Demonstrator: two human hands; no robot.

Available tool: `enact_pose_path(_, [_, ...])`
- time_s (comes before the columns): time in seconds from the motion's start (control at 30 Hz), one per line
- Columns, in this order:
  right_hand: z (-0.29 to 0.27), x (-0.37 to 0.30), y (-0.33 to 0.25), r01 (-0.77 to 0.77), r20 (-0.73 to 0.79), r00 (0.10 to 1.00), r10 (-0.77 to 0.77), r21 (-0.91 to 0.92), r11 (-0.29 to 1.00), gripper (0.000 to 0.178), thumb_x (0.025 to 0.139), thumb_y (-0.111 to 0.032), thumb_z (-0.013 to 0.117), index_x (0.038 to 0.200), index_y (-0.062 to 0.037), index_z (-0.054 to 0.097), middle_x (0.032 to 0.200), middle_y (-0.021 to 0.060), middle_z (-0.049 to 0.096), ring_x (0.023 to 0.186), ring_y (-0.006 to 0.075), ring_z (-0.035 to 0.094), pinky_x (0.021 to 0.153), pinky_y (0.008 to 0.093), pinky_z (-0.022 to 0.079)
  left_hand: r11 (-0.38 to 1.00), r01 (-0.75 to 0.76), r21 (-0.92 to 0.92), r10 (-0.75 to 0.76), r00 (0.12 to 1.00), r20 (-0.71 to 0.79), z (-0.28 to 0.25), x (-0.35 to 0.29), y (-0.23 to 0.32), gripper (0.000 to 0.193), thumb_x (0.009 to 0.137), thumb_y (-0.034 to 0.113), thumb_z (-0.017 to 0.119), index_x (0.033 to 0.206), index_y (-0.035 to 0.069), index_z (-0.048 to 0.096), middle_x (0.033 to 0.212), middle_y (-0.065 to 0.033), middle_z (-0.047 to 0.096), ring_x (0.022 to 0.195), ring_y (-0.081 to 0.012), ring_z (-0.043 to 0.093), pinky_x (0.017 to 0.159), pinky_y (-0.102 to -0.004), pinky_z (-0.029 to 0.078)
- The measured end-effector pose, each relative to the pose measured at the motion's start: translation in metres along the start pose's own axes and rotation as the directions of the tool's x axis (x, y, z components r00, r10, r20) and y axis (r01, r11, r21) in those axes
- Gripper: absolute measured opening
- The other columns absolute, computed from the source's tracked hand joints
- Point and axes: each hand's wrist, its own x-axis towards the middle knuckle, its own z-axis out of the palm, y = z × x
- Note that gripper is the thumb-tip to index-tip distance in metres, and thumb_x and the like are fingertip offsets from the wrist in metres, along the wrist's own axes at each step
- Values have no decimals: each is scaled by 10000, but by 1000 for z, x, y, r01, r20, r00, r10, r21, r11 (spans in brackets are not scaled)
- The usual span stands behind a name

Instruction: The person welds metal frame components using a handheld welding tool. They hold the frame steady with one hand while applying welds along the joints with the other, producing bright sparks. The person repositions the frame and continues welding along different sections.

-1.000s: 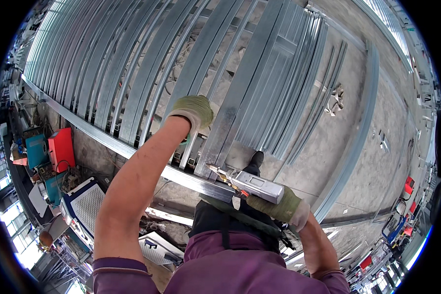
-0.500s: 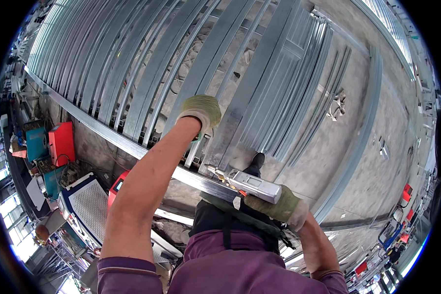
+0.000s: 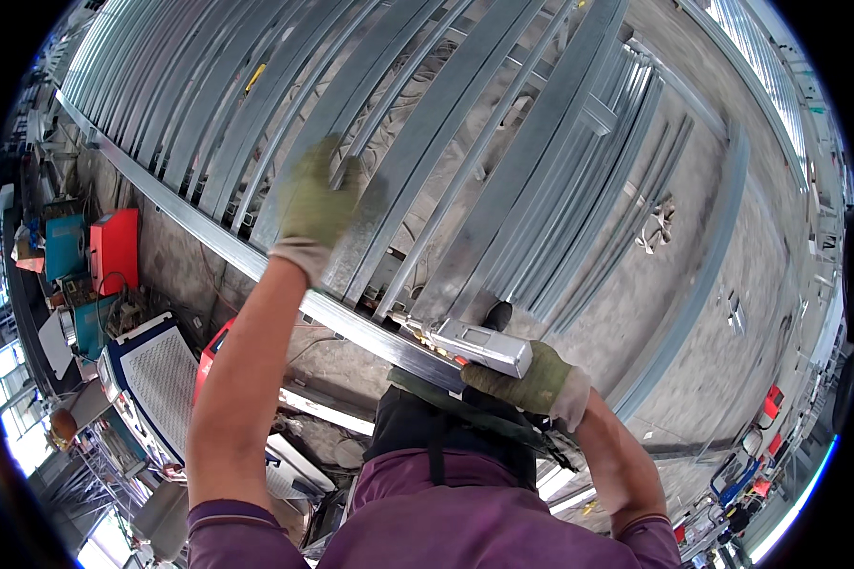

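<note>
In a green work glove, my left hand (image 3: 315, 204) is over the row of galvanized steel bars, its fingers spread and slightly blurred. A narrow square tube (image 3: 399, 83) ends between its thumb and fingers; contact is hard to make out. Beside the hand lies a wide steel bar (image 3: 441, 133). My gloved right hand (image 3: 531, 381) is closed around a silver, boxy welding gun (image 3: 484, 347), held near my waist. The gun's narrow nozzle points left, close to the near steel rail (image 3: 380, 346) that runs across the bar ends. The glove hides its grip.
Stacked thin steel profiles (image 3: 579, 190) lie right of the wide bars. A long channel (image 3: 716, 228) and a crumpled pale scrap (image 3: 657, 226) are on the concrete floor. To the left stand a red box-shaped machine (image 3: 114, 248) and a white-and-blue cabinet (image 3: 161, 384).
My left hand has moved left and farther along the bars, its fingers now spread. The welding gun and right hand have shifted slightly left in view.
</note>
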Motion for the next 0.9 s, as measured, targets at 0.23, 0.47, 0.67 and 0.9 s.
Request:
enact_pose_path(0.23, [-4,14,1,36,15,999,-34,-152,988,660,1005,-574,825,1520,-177,715,1307,114,817,1186,217,766,1004,349,608,932,129,337,-30,959,-282,-17,-64,-144,565,1069,391,707,1451,-17,629,1542,-284,618,1463,-499,554,1242,-567,437])
enact_pose_path(0.47, [-2,25,2,40,79,996,-38,-28,999,649,1007,-528,842,1527,-162,711,1300,110,821,1161,219,774,1001,345,603,908,120,402,10,952,-306,-2,-74,-144,543,1067,410,694,1442,18,657,1535,-241,641,1456,-452,562,1273,-567,388])
enact_pose_path(0.67, [-4,27,-8,12,87,996,3,-175,985,659,1000,-528,849,1526,-158,710,1281,121,826,1148,225,784,976,359,611,890,118,440,30,949,-315,-4,-76,-140,497,1075,374,697,1441,40,659,1511,-241,655,1445,-444,575,1255,-554,410])
enact_pose_path(0.9, [-7,25,-14,7,93,996,9,-175,984,636,1015,-537,827,1524,-174,712,1285,114,824,1153,226,778,984,355,604,887,125,446,16,954,-300,-5,-76,-141,482,1085,362,684,1451,50,654,1530,-239,642,1452,-437,572,1256,-549,408])
